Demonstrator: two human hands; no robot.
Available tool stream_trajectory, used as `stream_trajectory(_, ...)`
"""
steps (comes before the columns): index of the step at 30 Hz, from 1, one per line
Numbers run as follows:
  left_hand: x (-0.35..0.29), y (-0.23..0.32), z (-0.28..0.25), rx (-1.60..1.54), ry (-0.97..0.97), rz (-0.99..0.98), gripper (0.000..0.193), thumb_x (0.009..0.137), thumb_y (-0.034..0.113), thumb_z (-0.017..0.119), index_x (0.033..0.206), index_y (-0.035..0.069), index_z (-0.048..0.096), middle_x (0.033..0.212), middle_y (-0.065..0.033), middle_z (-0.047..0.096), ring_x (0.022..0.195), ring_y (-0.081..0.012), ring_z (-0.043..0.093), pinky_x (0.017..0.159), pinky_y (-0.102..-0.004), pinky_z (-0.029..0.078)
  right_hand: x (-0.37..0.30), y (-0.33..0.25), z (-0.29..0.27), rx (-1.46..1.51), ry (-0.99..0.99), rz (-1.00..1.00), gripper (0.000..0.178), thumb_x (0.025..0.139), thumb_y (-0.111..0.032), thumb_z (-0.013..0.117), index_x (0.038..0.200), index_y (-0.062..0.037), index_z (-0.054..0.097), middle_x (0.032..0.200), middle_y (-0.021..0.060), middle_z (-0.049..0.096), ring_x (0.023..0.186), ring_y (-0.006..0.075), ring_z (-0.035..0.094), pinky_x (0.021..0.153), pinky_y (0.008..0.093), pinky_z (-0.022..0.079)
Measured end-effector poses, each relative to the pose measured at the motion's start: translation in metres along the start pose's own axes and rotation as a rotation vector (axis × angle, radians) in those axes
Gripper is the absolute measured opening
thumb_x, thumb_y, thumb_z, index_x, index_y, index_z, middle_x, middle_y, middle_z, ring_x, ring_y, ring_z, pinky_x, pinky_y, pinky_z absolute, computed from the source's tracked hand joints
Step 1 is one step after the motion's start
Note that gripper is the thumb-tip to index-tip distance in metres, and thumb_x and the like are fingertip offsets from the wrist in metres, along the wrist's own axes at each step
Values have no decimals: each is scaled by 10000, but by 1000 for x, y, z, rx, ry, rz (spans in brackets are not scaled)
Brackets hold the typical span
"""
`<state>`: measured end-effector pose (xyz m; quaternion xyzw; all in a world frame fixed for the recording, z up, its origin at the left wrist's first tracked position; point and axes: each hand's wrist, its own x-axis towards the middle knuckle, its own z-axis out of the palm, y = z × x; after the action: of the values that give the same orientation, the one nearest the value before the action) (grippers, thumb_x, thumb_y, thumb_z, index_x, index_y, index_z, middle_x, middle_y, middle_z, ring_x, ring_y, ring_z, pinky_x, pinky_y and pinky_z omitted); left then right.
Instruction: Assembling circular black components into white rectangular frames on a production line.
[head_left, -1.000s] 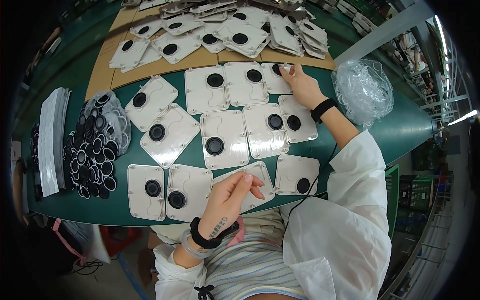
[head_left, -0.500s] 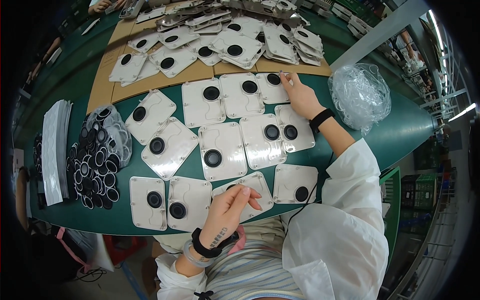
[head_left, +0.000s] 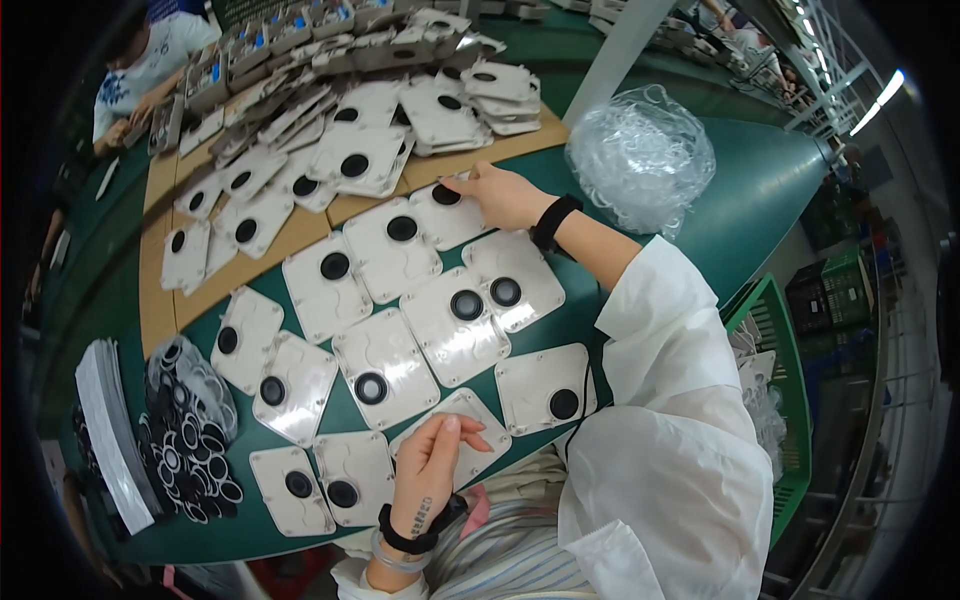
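Observation:
Pale plastic panels, each with a round black insert, lie in rows on the green table (head_left: 790, 150). My right hand (head_left: 500, 195) reaches to the far panel (head_left: 455, 217), its bent fingertips at the edge of the black insert (head_left: 445, 194). Those fingers are drawn together; whatever they may pinch is hidden. Closer to me, my left hand (head_left: 428, 460) hovers over a near panel (head_left: 478, 408). Its thumb and fingers are curled together, and I cannot make out anything between them. A panel with a shiny insert (head_left: 371, 387) lies just beyond it.
Many similar panels (head_left: 260, 215) are heaped on cardboard (head_left: 157, 260) at the back left. Loose black rings (head_left: 190, 460) and a stack of white strips (head_left: 112, 430) lie at the left. Crumpled clear plastic (head_left: 640, 155) sits back right. A green crate (head_left: 795, 400) stands beside me. Another person (head_left: 150, 65) works across the table.
The view has swung, so the table appears rotated and shifted. My right hand stays at the same far panel's insert. My left hand stays curled over the near panel.

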<state>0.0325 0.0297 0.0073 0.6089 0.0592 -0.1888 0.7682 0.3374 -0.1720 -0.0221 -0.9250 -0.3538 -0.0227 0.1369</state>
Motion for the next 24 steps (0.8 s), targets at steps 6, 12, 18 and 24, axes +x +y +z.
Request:
stream_trajectory(6,-14,9,-6,-70,76,-72,324,1008,196,392,961,-38,612,791,-66,659,517,-6,350,528,-163,309,-24,43,-122,848,791,325,318,882,-92,544,1185,-123,636,905,-14,640,813,117,574,779,228,450)
stream_trajectory(12,-16,6,-1,-91,69,-34,323,1007,199,394,963,-35,613,791,-64,663,484,9,244,465,-160,235,-110,150,-180,1271,881,797,388,875,-65,548,1261,-98,569,1349,146,437,1127,216,515,811,330,494)
stream_trajectory(18,-14,1,8,-39,67,17,360,1007,234,362,928,-19,605,757,-98,659,416,1,238,396,-170,185,-142,151,-197,930,480,790,474,875,-116,566,1343,-117,488,1411,140,395,1235,243,460,851,421,482)
stream_trajectory(24,-18,1,17,-15,69,29,436,1011,289,320,905,-20,608,692,-72,622,417,-17,260,400,-176,201,-138,159,-196,595,403,907,495,871,-221,605,1344,-134,488,1329,100,497,1222,215,484,803,454,488)
